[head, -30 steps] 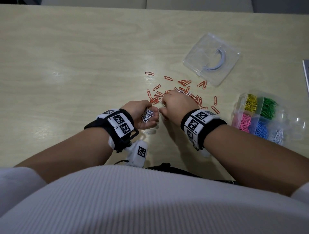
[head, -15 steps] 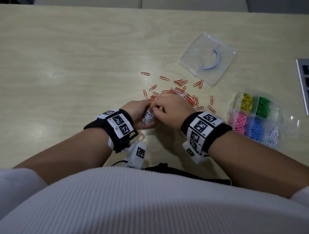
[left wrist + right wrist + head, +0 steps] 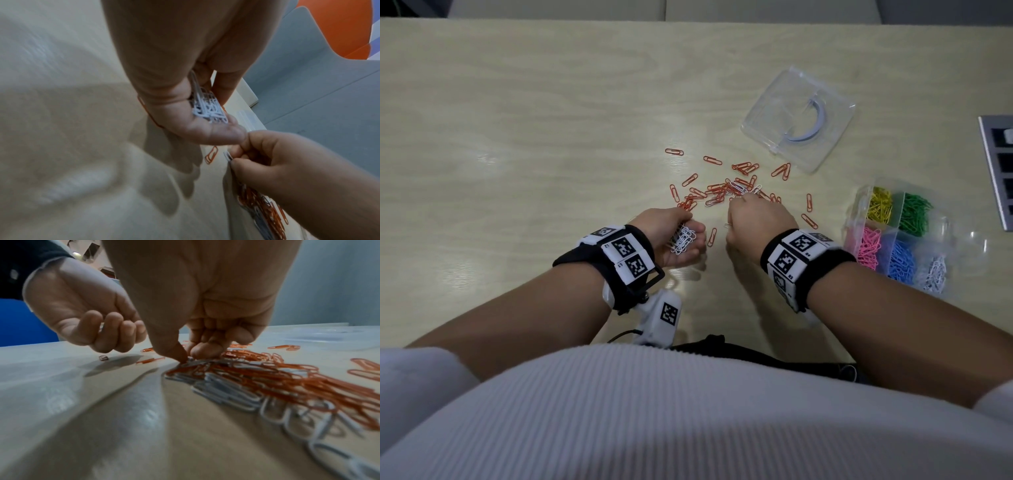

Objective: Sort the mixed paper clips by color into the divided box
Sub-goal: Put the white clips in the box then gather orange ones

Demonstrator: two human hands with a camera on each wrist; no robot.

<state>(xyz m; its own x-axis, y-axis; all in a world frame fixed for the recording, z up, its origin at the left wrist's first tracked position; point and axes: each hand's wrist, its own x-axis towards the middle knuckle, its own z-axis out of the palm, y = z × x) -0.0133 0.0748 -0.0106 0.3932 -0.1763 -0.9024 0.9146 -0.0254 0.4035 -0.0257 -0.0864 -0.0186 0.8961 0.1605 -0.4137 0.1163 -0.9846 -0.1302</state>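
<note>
A pale wood-grain table point(image 3: 524, 113) is seen from above, with grey floor beyond its far edge. Orange paper clips point(image 3: 717, 192) are scattered across the middle of it, mixed with a few white ones. The left hand point(image 3: 671, 236) is held just above the table near the heap's near-left side, palm turned up and fingers curled round a bunch of white paper clips point(image 3: 683, 240); in the left wrist view the same bunch point(image 3: 207, 108) is seen packed between the curled fingers and the palm. The right hand point(image 3: 756, 222) is lowered onto the near edge of the heap, thumb and forefinger closed together on a white clip point(image 3: 228, 155) at the table surface; the remaining fingers are folded in. In the right wrist view the fingertips point(image 3: 197, 352) are pressed into the tangle where white and orange clips overlap, though blur hides exactly how many clips are pinched. The two hands are close, nearly touching at the thumbs.

The divided box point(image 3: 859, 209) is placed at the right, well apart from the heap, with yellow, green, pink, blue and white clips each in a separate compartment. A clear lid point(image 3: 798, 120) is laid flat beyond the heap, a curved grey piece on it. A grey panel point(image 3: 996, 171) is cut off at the right edge.
</note>
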